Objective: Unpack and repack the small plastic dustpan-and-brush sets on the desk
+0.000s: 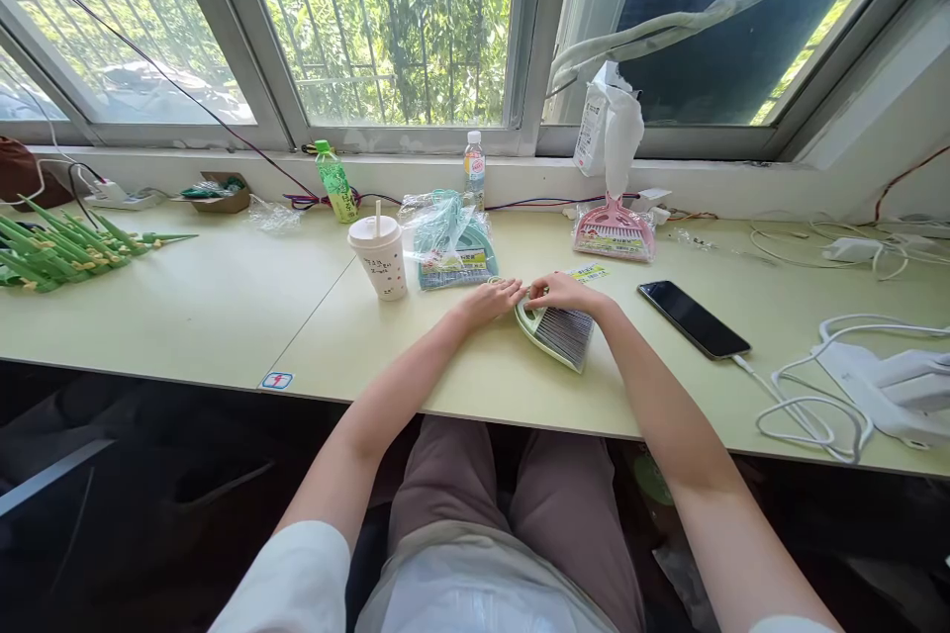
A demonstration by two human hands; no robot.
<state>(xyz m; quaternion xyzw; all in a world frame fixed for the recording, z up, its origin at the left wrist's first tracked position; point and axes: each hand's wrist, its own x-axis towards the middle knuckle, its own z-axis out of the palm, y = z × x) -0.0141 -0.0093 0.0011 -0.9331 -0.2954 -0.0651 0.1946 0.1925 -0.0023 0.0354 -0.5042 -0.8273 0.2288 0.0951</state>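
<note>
A pale green mini dustpan (540,344) with a grey-bristled hand brush (568,331) nested in it lies on the table in front of me. My left hand (496,301) rests at the left end of the set, its fingers stretched out over the handle, which is mostly hidden. From the right, my right hand (560,291) pinches with bent fingers near the brush's top. A yellow-green label (589,273) shows just behind that hand. Beyond my left hand sits a teal dustpan and brush set (460,262), partly covered in clear plastic wrap.
A lidded drink cup (382,262) stands left of the teal set, with two bottles near the window sill. Further back right is a bagged pink set (615,232). A phone (694,318) on a cable and a white stand (883,381) lie right; green stalks (66,247) lie far left.
</note>
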